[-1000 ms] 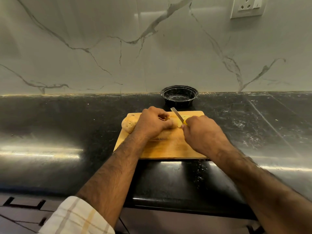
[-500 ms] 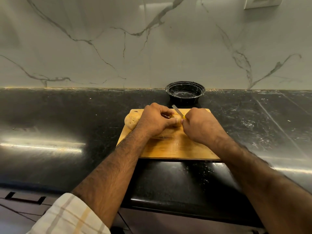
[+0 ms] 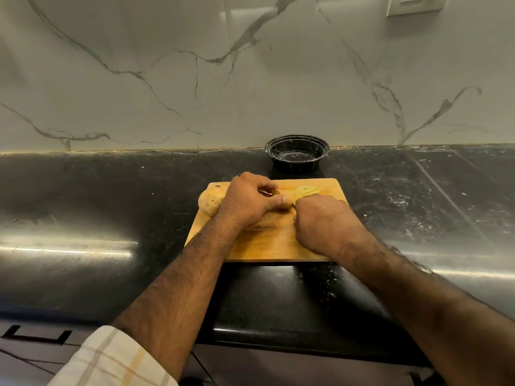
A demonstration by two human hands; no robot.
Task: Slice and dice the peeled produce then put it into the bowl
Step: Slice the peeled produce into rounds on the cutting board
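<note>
Potato (image 3: pixel 211 201) overhanging board's (image 3: pixel 267 243) left edge — left hand (image 3: pixel 246 203) gripping it, bowl (image 3: pixel 297 153) behind

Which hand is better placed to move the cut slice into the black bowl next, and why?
The right hand, probably: the cut slice lies just beyond its knuckles, nearer the bowl, while the left hand holds the potato steady.

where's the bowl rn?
In the head view the black bowl sits on the dark counter against the marble backsplash, just beyond the far edge of the wooden cutting board, right of centre.
</note>
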